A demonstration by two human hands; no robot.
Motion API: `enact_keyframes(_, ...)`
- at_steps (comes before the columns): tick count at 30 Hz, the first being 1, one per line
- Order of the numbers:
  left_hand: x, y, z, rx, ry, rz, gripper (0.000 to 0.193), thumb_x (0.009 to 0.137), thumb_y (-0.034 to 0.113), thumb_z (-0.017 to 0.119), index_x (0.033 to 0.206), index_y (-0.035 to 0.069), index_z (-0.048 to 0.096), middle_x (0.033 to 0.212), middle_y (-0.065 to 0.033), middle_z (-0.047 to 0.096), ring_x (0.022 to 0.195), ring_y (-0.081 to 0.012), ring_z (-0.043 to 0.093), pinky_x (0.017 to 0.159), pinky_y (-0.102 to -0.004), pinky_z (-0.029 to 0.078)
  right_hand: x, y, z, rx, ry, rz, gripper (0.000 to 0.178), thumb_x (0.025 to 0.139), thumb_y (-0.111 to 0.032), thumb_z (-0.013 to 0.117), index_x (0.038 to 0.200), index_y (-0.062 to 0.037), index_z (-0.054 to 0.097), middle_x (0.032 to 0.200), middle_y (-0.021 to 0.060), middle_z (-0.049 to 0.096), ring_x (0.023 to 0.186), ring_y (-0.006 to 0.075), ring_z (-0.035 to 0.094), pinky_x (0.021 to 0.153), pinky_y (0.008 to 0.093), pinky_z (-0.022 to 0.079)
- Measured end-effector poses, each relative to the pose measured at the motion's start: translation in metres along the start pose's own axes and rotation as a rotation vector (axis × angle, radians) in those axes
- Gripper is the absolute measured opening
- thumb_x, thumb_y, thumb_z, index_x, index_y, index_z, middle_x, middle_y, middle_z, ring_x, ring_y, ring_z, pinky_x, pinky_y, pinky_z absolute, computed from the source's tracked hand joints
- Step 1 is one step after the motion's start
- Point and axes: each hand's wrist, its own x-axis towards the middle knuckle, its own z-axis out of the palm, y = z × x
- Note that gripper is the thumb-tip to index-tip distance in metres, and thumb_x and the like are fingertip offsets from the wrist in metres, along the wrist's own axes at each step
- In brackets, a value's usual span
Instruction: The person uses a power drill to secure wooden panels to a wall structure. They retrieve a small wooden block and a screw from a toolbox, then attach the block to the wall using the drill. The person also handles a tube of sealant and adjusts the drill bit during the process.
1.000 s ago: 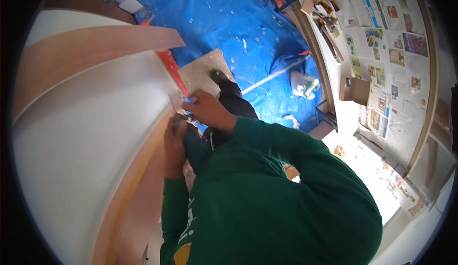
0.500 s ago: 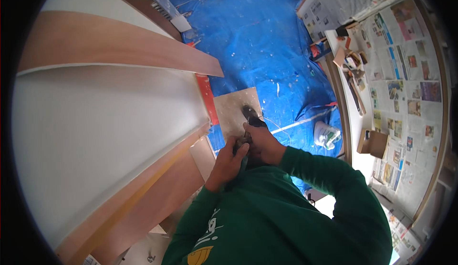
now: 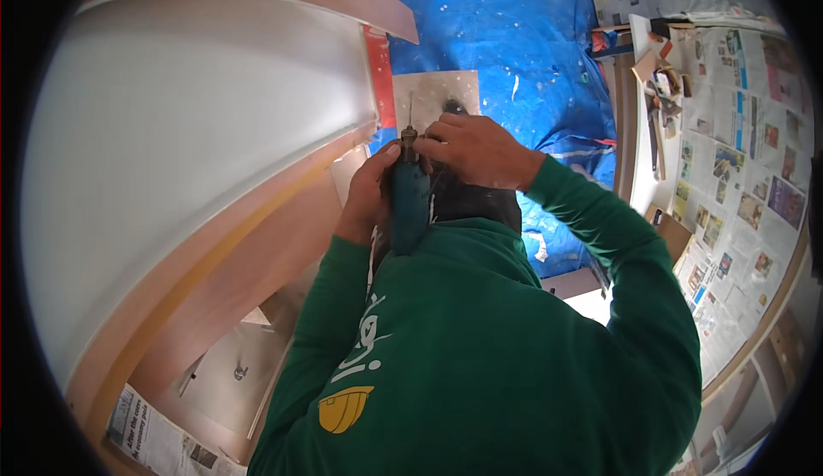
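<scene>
In my left hand (image 3: 370, 189) is a teal, straight-bodied power tool (image 3: 411, 206), my fingers wrapped round its front part. Its metal chuck (image 3: 409, 137) points away from me, and a thin bit (image 3: 411, 107) sticks out of it. Close beside the chuck is my right hand (image 3: 480, 152), its back turned up and its fingers curled toward the chuck. Whether those fingers pinch something small is hidden. Beyond both hands, a pale board (image 3: 433, 90) lies on the blue sheet, with my dark shoe (image 3: 456, 107) at it.
A white panel (image 3: 206, 82) with wooden edges fills the left side. Blue sheeting (image 3: 514, 22) covers the floor ahead. Along the right, a white ledge (image 3: 645, 146) carries tools and wood scraps, below newspaper-covered boards (image 3: 729, 159). A cardboard box (image 3: 671, 234) sits there too.
My view has tilted down toward my body. The power tool now shows plainly, upright along my chest in my left hand. My right hand has shifted to beside its chuck.
</scene>
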Motion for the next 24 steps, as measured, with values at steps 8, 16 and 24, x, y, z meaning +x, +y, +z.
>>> enact_keyframes(8, 0.001, -0.007, 0.0, 0.049, 0.046, 0.037, 0.035, 0.108, 0.027, 0.066, 0.132, 0.001, 0.062, 0.103, -0.0134, 0.075, 0.092, -0.0192, 0.073, 0.081, -0.0325, 0.061, -0.017, 0.012, 0.028, -0.036, 0.169, -0.048, 0.016, 0.088, -0.014, 0.072, 0.102, -0.0207, 0.076, 0.112, 0.0065, 0.065, 0.11, 0.029, 0.062, 0.09, 0.0407, 0.054)
enact_keyframes(16, 0.0, -0.007, -0.004, 0.243, 0.261, 0.119, 0.037, 0.102, 0.024, 0.078, 0.128, 0.002, 0.063, 0.1, -0.0109, 0.076, 0.091, -0.0167, 0.072, 0.08, -0.0289, 0.059, -0.024, 0.005, 0.049, 1.498, 0.399, 0.814, 0.017, 0.106, -0.009, 0.054, 0.113, 0.0019, 0.066, 0.094, 0.0097, 0.076, 0.083, 0.0191, 0.073, 0.075, 0.0318, 0.056)
enact_keyframes(24, 0.002, -0.004, -0.027, 0.054, 0.25, 0.139, 0.023, 0.105, 0.023, 0.071, 0.115, 0.002, 0.067, 0.094, -0.0115, 0.073, 0.093, -0.0202, 0.072, 0.083, -0.035, 0.062, -0.033, 0.028, 0.035, 1.186, 0.014, 0.676, 0.015, 0.108, -0.016, 0.063, 0.113, -0.0016, 0.062, 0.097, 0.0095, 0.078, 0.09, 0.0181, 0.077, 0.076, 0.0309, 0.057)
